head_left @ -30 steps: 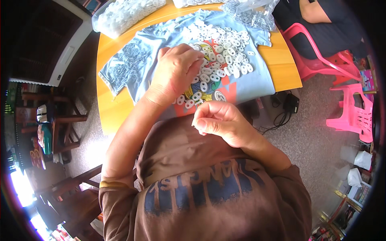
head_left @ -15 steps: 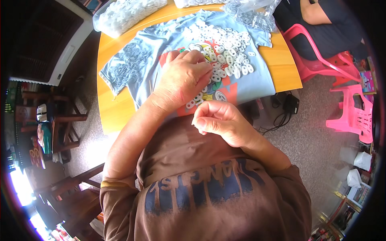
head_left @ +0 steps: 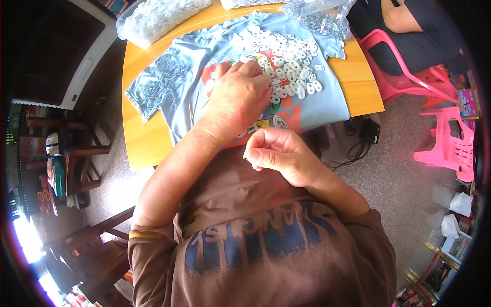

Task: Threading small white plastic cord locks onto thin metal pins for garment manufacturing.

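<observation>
My left hand (head_left: 238, 97) curls palm-down over the light-blue cotton T-shirt (head_left: 330, 100); its fingertips are hidden, so I can't tell whether they pinch anything. From it, the loose white oval plastic pieces with paired holes (head_left: 291, 75) spread around one to two o'clock, and the small grey slender bits (head_left: 163, 79) lie near nine, all above the yellow wooden desk (head_left: 140, 148). My right hand (head_left: 279, 153), at five o'clock, has thumb and forefinger pressed together; anything between them is too small to tell. I'd pick from the pile's near edge, lightly, keeping the right hand steady.
</observation>
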`<state>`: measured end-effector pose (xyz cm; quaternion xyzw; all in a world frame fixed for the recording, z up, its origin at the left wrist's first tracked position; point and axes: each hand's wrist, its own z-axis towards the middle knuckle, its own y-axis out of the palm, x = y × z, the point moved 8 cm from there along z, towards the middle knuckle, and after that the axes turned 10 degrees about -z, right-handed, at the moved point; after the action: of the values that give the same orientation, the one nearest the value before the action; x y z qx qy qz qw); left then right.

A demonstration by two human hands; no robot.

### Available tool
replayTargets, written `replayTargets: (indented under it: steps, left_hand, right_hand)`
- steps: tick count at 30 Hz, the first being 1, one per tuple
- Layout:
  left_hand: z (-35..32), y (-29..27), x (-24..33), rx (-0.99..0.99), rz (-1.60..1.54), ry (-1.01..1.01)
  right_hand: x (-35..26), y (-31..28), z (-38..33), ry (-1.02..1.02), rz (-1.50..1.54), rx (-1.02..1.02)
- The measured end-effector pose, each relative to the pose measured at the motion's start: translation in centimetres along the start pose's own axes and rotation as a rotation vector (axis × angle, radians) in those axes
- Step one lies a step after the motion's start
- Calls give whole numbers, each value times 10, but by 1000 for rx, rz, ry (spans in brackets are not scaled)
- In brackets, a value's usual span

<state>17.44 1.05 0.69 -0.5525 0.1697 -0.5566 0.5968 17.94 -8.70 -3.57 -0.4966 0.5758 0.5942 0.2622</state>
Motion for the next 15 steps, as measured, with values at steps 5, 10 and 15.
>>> replayTargets:
  steps: [5,10,15]
  left_hand:
    - [9,2,10,-28,130,-65]
    - [11,8,1,-125,137,-164]
    - [9,1,-6,-50,-47,-181]
  right_hand:
    - [-1,-1,-1,-1,15,16]
    - [1,-2,-2,-30,49,13]
    - [0,-4,-2,-23,46,15]
